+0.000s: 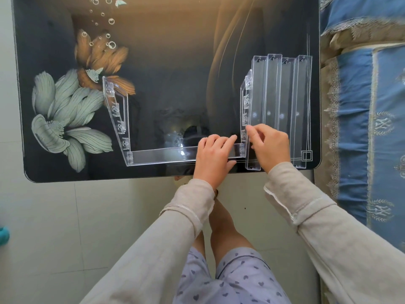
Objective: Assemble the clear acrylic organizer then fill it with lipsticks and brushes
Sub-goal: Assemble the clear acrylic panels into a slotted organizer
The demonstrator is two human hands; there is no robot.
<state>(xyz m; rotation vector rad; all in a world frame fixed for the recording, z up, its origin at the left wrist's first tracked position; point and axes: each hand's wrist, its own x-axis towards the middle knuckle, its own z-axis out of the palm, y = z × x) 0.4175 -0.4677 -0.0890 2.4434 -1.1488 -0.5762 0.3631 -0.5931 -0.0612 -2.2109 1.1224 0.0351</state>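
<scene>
A clear acrylic frame stands near the table's front edge: a left side panel (116, 115), a right side panel (245, 106) and one long clear tray (157, 155) joined between their bottoms. My left hand (213, 154) curls over the tray's right end, thumb under its front. My right hand (270, 143) pinches the right side panel near its lower slots. Several loose clear trays (281, 102) lie side by side just right of that panel. No lipsticks or brushes are in view.
The dark glass table (175, 62) carries a printed flower pattern at its left. A bed with a blue and beige lace cover (361, 106) runs along the table's right side. Pale floor tiles (65, 216) lie below the front edge.
</scene>
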